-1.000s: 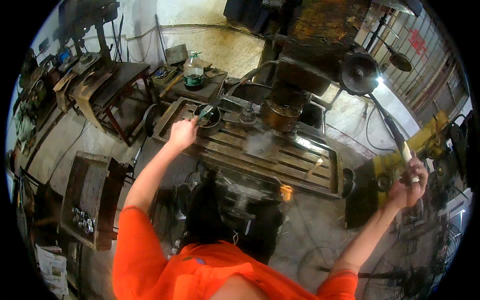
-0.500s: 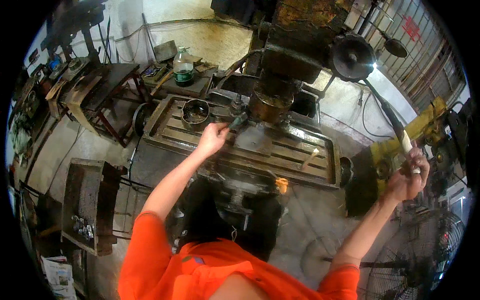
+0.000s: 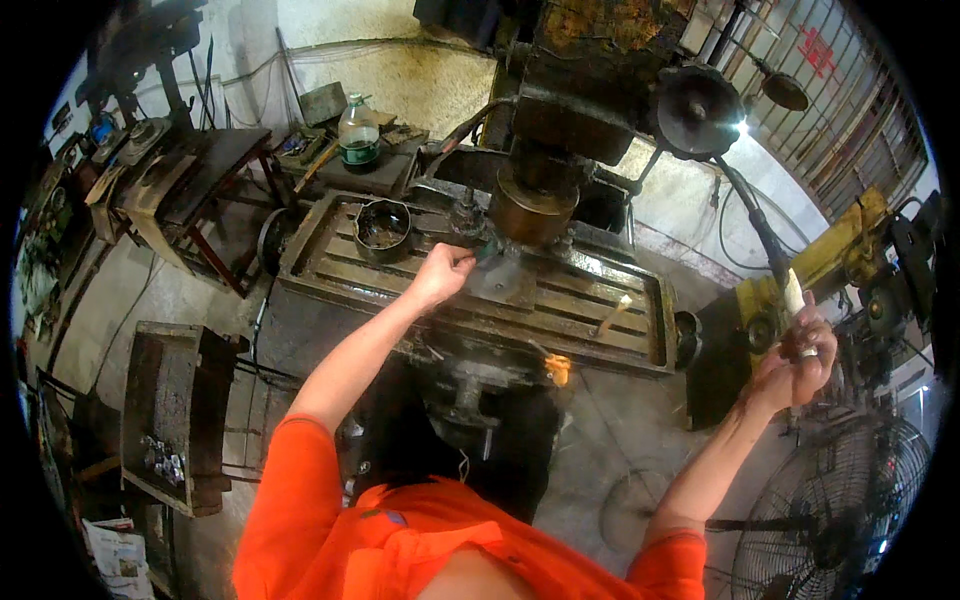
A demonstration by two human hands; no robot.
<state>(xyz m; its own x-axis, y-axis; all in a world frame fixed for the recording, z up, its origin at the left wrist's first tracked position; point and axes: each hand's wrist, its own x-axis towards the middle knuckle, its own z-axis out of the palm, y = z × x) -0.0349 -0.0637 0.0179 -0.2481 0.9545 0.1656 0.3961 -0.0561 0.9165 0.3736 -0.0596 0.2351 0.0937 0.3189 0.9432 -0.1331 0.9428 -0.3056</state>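
My left hand (image 3: 445,274) is closed round what looks like a small brush (image 3: 485,250), its dark greenish head close to the spindle (image 3: 534,205) of a drilling or milling machine. Below that head, a flat metal block (image 3: 502,284) lies on the slotted machine table (image 3: 640,352); haze blurs it. Far to the right, my right hand (image 3: 797,362) grips the pale end of a long feed lever (image 3: 776,250), which runs up to a round black hub (image 3: 697,110). A round metal pot (image 3: 382,232) with dark contents stands left of my left hand.
A pale stick-like piece (image 3: 612,315) sits on the table's right half. An orange piece (image 3: 557,369) hangs at its front edge. To the left are a metal bin (image 3: 200,420) and a bench (image 3: 225,170); a bottle (image 3: 358,135) stands behind. A fan (image 3: 840,510) is lower right.
My left hand has moved slightly right with the brush, bringing its head nearer the spindle. My right hand and the lever end have shifted a little left and down in the picture.
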